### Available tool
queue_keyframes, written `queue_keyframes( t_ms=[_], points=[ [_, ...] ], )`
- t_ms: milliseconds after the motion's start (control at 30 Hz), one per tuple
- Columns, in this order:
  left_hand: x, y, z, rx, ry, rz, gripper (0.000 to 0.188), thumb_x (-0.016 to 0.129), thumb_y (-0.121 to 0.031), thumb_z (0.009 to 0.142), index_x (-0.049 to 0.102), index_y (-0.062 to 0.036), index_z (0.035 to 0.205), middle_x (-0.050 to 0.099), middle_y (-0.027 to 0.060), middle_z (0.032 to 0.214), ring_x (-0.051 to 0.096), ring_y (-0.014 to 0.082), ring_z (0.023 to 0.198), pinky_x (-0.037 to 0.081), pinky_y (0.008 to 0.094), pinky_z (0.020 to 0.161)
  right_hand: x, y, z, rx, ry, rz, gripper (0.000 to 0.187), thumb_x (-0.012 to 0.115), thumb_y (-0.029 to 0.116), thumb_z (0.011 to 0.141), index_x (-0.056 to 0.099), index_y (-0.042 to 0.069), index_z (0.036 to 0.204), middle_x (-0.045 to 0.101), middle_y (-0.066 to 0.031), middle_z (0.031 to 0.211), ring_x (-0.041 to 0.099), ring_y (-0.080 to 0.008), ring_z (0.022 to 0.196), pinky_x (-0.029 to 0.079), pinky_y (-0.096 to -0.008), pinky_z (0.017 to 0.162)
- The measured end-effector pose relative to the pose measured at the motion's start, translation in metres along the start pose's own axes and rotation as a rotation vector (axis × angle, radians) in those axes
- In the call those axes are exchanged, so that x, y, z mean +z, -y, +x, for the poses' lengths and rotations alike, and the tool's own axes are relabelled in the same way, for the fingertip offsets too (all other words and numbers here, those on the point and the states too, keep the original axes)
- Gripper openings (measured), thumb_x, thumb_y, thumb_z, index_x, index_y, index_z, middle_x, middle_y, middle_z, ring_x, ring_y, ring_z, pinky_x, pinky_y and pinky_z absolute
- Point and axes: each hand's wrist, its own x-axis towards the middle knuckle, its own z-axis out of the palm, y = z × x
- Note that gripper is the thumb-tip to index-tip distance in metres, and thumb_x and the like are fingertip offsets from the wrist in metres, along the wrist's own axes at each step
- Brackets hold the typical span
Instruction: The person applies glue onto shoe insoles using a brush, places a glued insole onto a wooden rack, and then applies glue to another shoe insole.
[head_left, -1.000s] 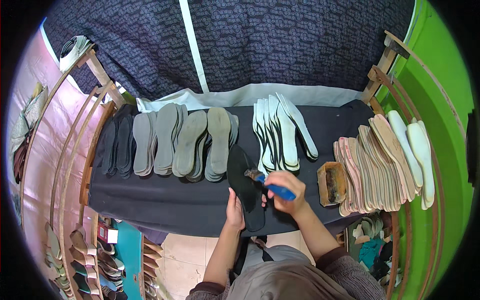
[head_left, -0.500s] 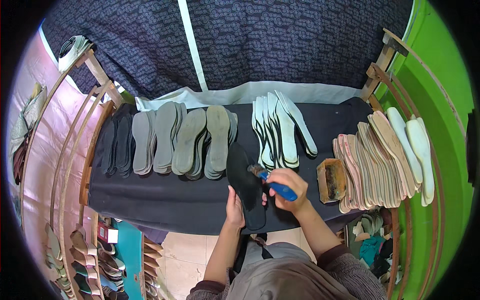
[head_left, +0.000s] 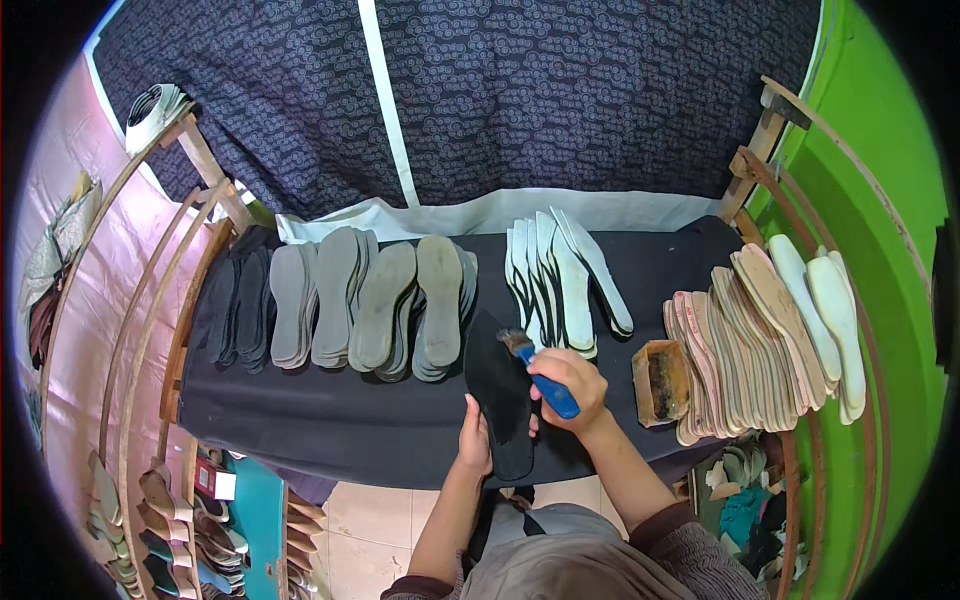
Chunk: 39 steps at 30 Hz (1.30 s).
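A black insole [head_left: 497, 385] lies upright along my left hand [head_left: 477, 440], which grips it from below with the thumb on its left edge and fingertips showing at its right edge. My right hand [head_left: 572, 388] is closed round a paintbrush [head_left: 553, 394] with a blue handle. The brush's bristles are at the insole's upper right edge; whether they touch it I cannot tell. A darker, wet-looking area covers much of the insole. To the right of my right hand stands a small wooden box [head_left: 660, 382] with a stained inside.
Grey insole stacks [head_left: 370, 305] line the table's [head_left: 300, 410] left side, beside black ones [head_left: 240, 310]. White insoles [head_left: 560, 285] fan out behind my hands. Beige insoles [head_left: 750, 350] overlap at the right. Wooden rails [head_left: 790, 200] flank the table; shelves of shoe parts stand below left.
The whole view has shifted, so the table sits slightly lower. My right hand and the brush have moved slightly toward the insole's upper end; my left hand keeps its hold.
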Motion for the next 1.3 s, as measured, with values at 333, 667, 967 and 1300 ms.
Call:
queue_keyframes(
  t_ms=[333, 667, 967, 1300],
  points=[
    [-0.005, 0.0, -0.002, 0.0, -0.129, -0.108, 0.072, 0.015, -0.059, 0.094, 0.038, -0.0024, 0.133, 0.056, 0.0159, 0.118, 0.057, 0.0255, 0.107, 0.046, 0.0374, 0.093, 0.001, 0.016, -0.021, -0.009, 0.101, 0.071, 0.029, 0.064, -0.004, 0.056, 0.062, 0.005, 0.084, 0.063, -0.0104, 0.079, 0.064, -0.0273, 0.069, 0.052, -0.0326, 0.062],
    [0.0, 0.003, 0.002, -0.094, 0.025, -0.111, 0.075, 0.012, -0.059, 0.094, 0.046, -0.0003, 0.126, 0.062, 0.0184, 0.102, 0.062, 0.0246, 0.082, 0.051, 0.0361, 0.076, 0.001, -0.01, 0.012, 0.052, 0.004, 0.057, 0.028, 0.059, -0.01, 0.062, 0.061, 0.004, 0.086, 0.063, -0.0112, 0.081, 0.064, -0.0279, 0.074, 0.052, -0.0311, 0.066],
    [-0.002, -0.002, 0.006, 0.089, 0.004, -0.195, 0.071, 0.015, -0.058, 0.094, 0.033, -0.0041, 0.137, 0.046, 0.0176, 0.133, 0.056, 0.0269, 0.099, 0.047, 0.0383, 0.086, -0.004, 0.021, -0.064, -0.048, 0.254, 0.19, 0.024, 0.07, 0.005, 0.066, 0.062, 0.004, 0.089, 0.065, -0.0121, 0.086, 0.065, -0.0272, 0.072, 0.053, -0.0343, 0.065],
    [0.001, -0.003, 0.004, 0.1, 0.017, -0.15, 0.069, 0.015, -0.055, 0.095, 0.036, -0.003, 0.135, 0.048, 0.018, 0.13, 0.058, 0.0238, 0.088, 0.049, 0.0361, 0.077, -0.005, 0.033, -0.07, 0.071, 0.254, 0.241, 0.023, 0.07, 0.008, 0.067, 0.063, 0.004, 0.089, 0.065, -0.012, 0.084, 0.065, -0.0279, 0.074, 0.053, -0.0347, 0.066]
  ],
)
